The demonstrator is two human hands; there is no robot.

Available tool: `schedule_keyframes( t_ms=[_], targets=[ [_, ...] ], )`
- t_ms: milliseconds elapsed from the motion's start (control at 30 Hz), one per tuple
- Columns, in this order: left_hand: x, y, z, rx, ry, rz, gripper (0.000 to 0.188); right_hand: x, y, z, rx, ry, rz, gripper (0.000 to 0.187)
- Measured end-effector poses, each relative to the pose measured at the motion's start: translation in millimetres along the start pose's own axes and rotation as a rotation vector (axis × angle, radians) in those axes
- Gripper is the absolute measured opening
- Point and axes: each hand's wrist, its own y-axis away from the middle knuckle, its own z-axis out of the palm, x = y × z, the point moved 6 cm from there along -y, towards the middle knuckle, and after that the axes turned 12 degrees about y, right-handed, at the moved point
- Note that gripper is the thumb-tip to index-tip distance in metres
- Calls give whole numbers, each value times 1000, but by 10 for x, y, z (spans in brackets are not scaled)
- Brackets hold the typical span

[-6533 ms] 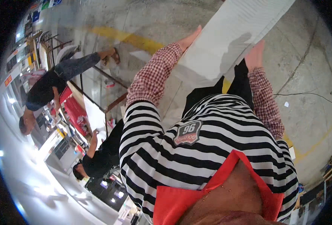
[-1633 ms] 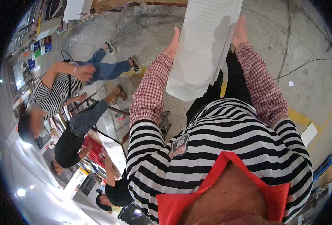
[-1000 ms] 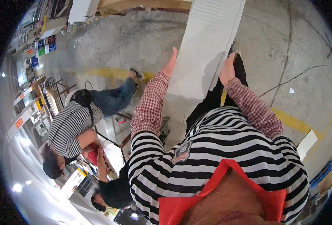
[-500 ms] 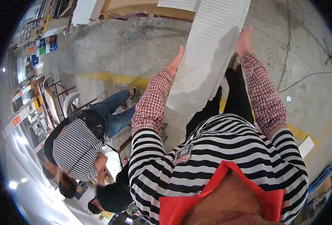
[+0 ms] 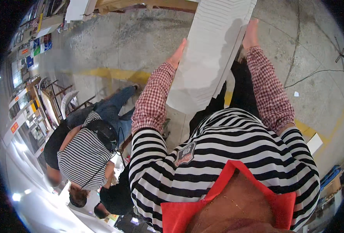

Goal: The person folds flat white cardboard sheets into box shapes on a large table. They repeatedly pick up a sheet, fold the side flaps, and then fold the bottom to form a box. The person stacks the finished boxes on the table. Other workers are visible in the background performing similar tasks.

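A long stack of overlapping white sheets (image 5: 203, 66), perhaps flat card, stretches away in front of my body. Its layered edges show as a row of thin lines toward the far end. Against its left side lies my left hand (image 5: 178, 54), the thumb side showing and the other fingers mostly hidden. My right hand (image 5: 251, 35) bears on the opposite side, with its fingertips hidden by the stack edge. Between them the two hands hold the stack up off the floor. Checked sleeve covers reach down to both wrists.
Beyond the stack is a brown board-topped surface (image 5: 145, 4) with white sheets (image 5: 79, 8) at its left. Several people work at left, one in a striped shirt (image 5: 82, 161). A thin cable (image 5: 315, 72) lies on the concrete floor at right, near a yellow line.
Both hands and the stack have shifted slightly up and left in the picture. The far surface shows less. At left, the person in the striped shirt has turned and leaned differently.
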Motion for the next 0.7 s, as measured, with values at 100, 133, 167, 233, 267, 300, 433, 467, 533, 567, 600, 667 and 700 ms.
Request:
schedule_keyframes(
  t_ms=[100, 133, 167, 233, 267, 300, 433, 467, 533, 567, 600, 667, 700],
  targets=[
    [-33, 101, -22, 50, -43, 9, 72, 55, 172, -169, -12, -54, -25, 79],
    [-40, 153, -55, 73, -72, 25, 73, 139, 234, -325, 135, -15, -5, 81],
    [-74, 227, -144, 71, -79, 30, 73, 205, 356, -344, 134, -29, 12, 83],
    [-145, 348, -306, 58, -93, 37, 74, 380, 590, -411, 103, -64, 49, 89],
    [-187, 430, -356, 83, -107, 4, 75, 512, 679, -423, 81, -86, 70, 91],
    [-243, 520, -387, 109, -116, -36, 75, 591, 778, -394, 90, -105, 105, 92],
    [-449, 671, -588, 155, -26, -161, 77, 787, 806, -220, 85, -136, 172, 90],
    [-455, 633, -591, 121, -25, -120, 76, 803, 733, -172, 74, -136, 169, 88],
    [-430, 506, -592, 31, -36, -21, 74, 674, 613, 41, 91, 59, 2, 88],
    [-418, 482, -610, 41, -62, -23, 73, 569, 608, 118, 103, 155, -86, 87],
    [-396, 488, -622, 53, -83, -24, 72, 562, 620, 169, 9, 41, -25, 86],
    [-420, 568, -638, 71, -92, -7, 71, 539, 746, 230, -179, -187, 100, 84],
    [-476, 617, -650, 73, -82, 12, 70, 560, 836, 162, -107, -158, 132, 86]
  ],
)
